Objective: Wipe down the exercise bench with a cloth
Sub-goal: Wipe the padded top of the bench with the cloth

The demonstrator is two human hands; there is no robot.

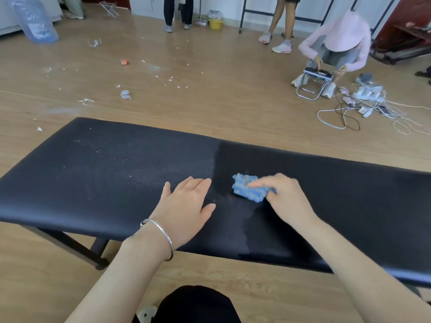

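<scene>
Wood floor [210, 89], black tabletop [93, 183] set crosswise: wiping step in hand, judged about half done.
The tabletop's long axis runs from 9 o'clock to 4 o'clock. The half toward 3 o'clock looks darker and clean, while the half toward 9 o'clock carries white dust [130, 166]. The blue cloth [245, 186] lies on the tabletop near its centre, just on the 3 o'clock side of the dust boundary, with its long axis from 10 o'clock to 4 o'clock. The right grip [284, 194] grasps the cloth, fingers over its top; it is blurred. The left grip [184, 206] is released, flat on the tabletop just beside the cloth at its 9 o'clock. The next move probably calls for strokes toward 9 o'clock across the dust, and the left grip lies in that path and should shift first.
</scene>
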